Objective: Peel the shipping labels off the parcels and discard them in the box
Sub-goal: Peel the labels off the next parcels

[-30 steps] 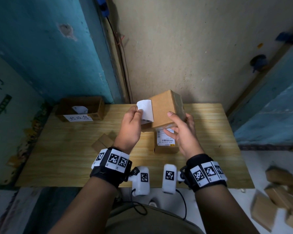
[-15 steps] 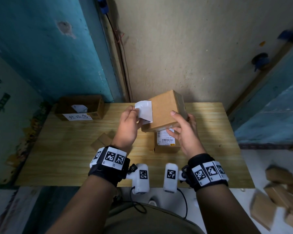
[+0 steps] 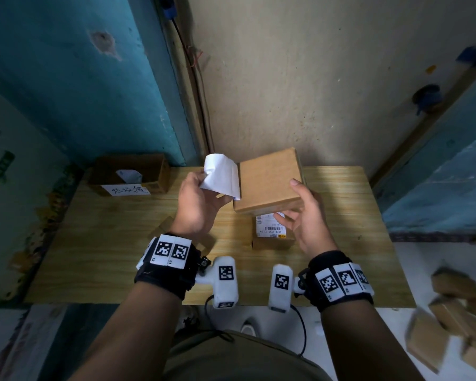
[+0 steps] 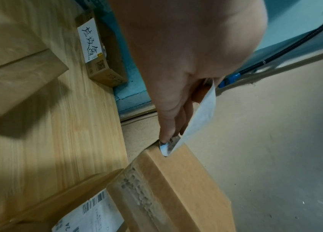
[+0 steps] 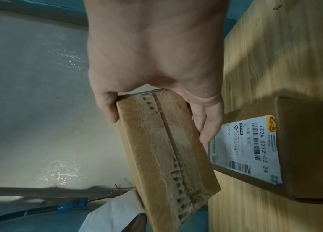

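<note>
One wooden table [image 3: 99,243] carries an open cardboard box [image 3: 160,171] at its far left corner, a discarded label inside it. A labelled parcel [image 3: 272,240] lies near the table's middle. Above it, the right hand [image 3: 305,221] grips a brown parcel [image 3: 270,180], thumb on top and fingers curled underneath. The left hand [image 3: 201,199] pinches the white shipping label [image 3: 221,177], curled back and attached only along the parcel's left edge.

Matt brown cardboard parcel [image 3: 270,182], white paper label [image 3: 221,176], smooth wood-grain table [image 3: 99,243]
</note>
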Demonstrator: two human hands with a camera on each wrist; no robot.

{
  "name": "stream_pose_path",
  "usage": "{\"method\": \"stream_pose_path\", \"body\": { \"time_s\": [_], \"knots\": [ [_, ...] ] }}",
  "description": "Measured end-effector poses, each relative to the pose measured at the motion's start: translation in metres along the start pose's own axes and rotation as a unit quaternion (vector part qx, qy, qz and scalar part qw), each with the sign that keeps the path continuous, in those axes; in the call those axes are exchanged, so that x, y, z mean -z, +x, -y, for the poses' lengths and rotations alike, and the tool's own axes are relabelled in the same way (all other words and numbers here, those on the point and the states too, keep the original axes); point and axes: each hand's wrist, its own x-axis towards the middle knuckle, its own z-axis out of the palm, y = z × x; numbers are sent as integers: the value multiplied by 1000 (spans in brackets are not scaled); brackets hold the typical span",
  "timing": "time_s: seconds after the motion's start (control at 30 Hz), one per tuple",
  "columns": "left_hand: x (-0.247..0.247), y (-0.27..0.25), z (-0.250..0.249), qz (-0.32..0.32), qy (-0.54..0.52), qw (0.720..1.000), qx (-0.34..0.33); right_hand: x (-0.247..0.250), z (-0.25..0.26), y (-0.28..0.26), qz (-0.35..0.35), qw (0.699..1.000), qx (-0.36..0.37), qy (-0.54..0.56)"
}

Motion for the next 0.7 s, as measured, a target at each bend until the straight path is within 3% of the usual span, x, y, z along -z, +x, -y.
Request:
{"method": "stream_pose_path", "body": {
  "time_s": [0.23,0.5,0.7],
  "knots": [
    [22,0,-9,42,-156,986,25,-3,-4,1,18,998,-37,38],
    [49,7,-25,-26,-287,957,-15,-17,-11,-2,56,995,-63,50],
    [72,18,-35,-65,-291,953,-59,-36,-22,-1,88,990,-101,-34]
  ]
}}
